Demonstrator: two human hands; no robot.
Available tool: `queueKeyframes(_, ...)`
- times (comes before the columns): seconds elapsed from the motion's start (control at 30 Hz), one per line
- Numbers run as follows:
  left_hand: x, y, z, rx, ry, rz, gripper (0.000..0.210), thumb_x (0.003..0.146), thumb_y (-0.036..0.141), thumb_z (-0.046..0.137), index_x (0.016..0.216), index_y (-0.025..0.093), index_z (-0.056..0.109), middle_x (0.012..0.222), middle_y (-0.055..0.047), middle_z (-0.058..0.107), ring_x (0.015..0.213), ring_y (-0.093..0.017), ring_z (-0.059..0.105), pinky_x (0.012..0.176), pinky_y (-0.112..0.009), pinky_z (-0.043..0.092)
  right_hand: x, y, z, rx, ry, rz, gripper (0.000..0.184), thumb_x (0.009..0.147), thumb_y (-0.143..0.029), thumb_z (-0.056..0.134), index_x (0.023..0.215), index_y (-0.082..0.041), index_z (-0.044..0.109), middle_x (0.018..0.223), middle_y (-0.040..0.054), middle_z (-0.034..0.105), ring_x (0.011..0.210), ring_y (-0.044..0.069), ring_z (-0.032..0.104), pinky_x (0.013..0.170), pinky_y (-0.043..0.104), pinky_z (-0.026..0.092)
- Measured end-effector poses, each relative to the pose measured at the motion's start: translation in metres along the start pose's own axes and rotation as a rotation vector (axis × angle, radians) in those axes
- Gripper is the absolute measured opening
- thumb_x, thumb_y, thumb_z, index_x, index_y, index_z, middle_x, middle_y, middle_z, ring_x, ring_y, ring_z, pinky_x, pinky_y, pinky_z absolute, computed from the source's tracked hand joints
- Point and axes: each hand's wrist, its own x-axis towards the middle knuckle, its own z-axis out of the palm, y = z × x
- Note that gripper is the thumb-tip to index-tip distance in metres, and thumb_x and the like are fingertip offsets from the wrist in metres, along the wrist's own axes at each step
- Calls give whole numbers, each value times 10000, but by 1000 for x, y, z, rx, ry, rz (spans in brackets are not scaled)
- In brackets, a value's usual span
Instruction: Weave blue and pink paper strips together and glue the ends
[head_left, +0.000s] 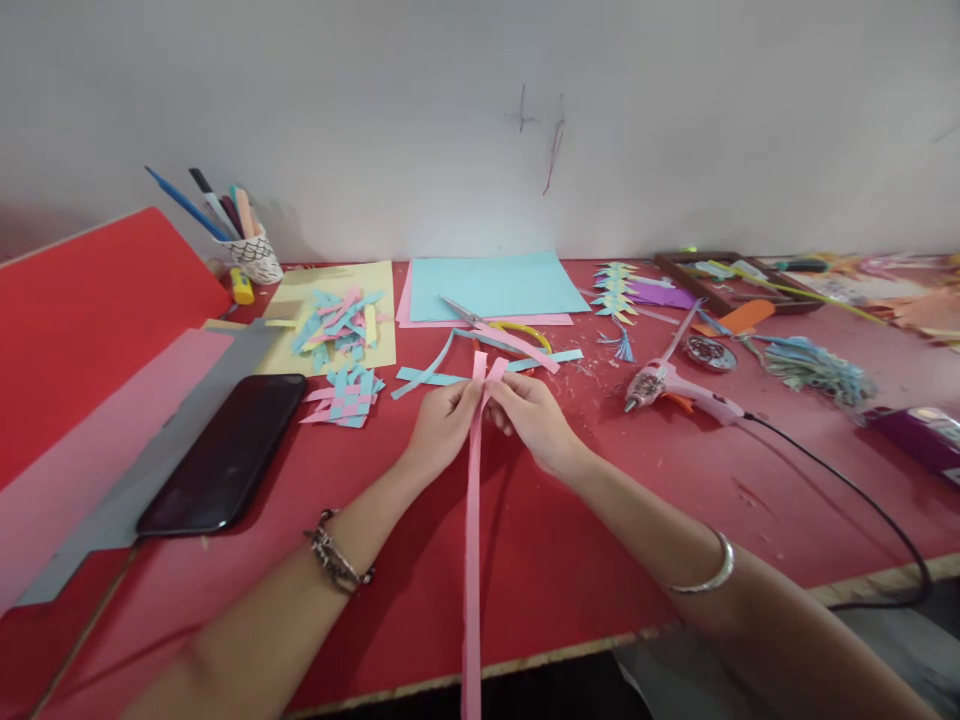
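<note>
My left hand (450, 412) pinches a long pink paper strip (472, 560) near its far end; the strip hangs down toward me past the table's front edge. With thumb and fingers closed, my right hand (534, 415) grips a pink strip end (496, 370) right beside it. Whether both ends belong to one folded strip I cannot tell. Just beyond my fingers lie blue paper strips (427, 377) and another pink strip (525, 345). Scissors (517, 330) with yellow handles rest behind these. A woven pink and blue paper piece (349, 397) sits left of my left hand.
Left are a phone (225, 455), a pen cup (255, 256) and a paper-strip pile (341, 325). Blue sheets (495, 280) lie at the back. Right are a corded glue gun (694, 393), a round tin (709, 352), a blue tassel bundle (814, 370) and a brown tray (739, 282).
</note>
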Motion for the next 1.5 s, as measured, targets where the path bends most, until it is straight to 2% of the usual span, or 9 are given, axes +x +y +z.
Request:
queueKeyframes(0.1,1,-1,-1,2,97,-22,343,772,394,394,494,195,367,470,47,385,485,-103,379,490,-224,317,1,1,0,11,-18,7,239,739,-254,454,515,-178,415,409,-81,393,380,37,355,401,185,271)
queueKeyframes(0.17,1,-1,-1,-3,104,-30,357,773,410,394,490,195,357,466,45,378,480,-102,370,481,-225,316,1,1,0,27,-4,14,235,732,-258,465,516,-179,418,412,-80,397,380,37,357,399,186,269)
queueKeyframes(0.37,0,2,2,-36,-89,-33,375,790,401,370,506,179,473,510,15,501,534,-123,473,561,-233,385,2,1,-1,80,71,-9,281,751,-271,439,487,-185,392,393,-70,401,382,46,383,402,190,278)
queueKeyframes(0.8,0,0,0,49,99,-52,391,766,474,379,496,192,405,475,33,417,488,-114,396,492,-237,328,1,1,0,-38,4,-10,260,739,-238,454,488,-177,421,407,-71,397,377,39,349,405,192,270)
queueKeyframes(0.97,0,0,2,-37,-60,-19,380,781,437,369,514,183,463,522,15,506,542,-124,469,562,-233,383,2,0,-1,58,75,-23,278,749,-235,438,481,-185,385,402,-68,398,390,46,381,403,189,273)
queueKeyframes(1.03,0,0,2,-33,-75,-9,364,792,407,360,528,182,471,540,14,525,558,-124,481,579,-230,385,2,0,-2,62,77,-16,289,761,-259,432,485,-186,386,401,-65,405,392,50,389,403,192,276)
queueKeyframes(1.23,-1,0,3,33,-2,-11,379,798,411,352,515,183,460,514,14,514,531,-127,470,533,-232,364,0,2,-2,-38,2,-56,290,761,-244,434,480,-179,404,420,-65,407,402,46,374,418,194,288)
queueKeyframes(1.43,0,-1,0,39,123,-42,367,783,433,374,503,197,380,467,41,378,471,-109,363,463,-231,305,2,3,-1,-42,22,-19,274,750,-232,442,484,-177,403,408,-73,389,388,39,343,406,185,270)
queueKeyframes(1.5,0,-1,0,27,90,-42,363,786,423,368,507,194,395,475,38,392,485,-112,382,485,-231,328,2,2,-1,-8,47,-23,273,750,-230,440,486,-178,399,409,-75,390,387,38,348,405,183,270)
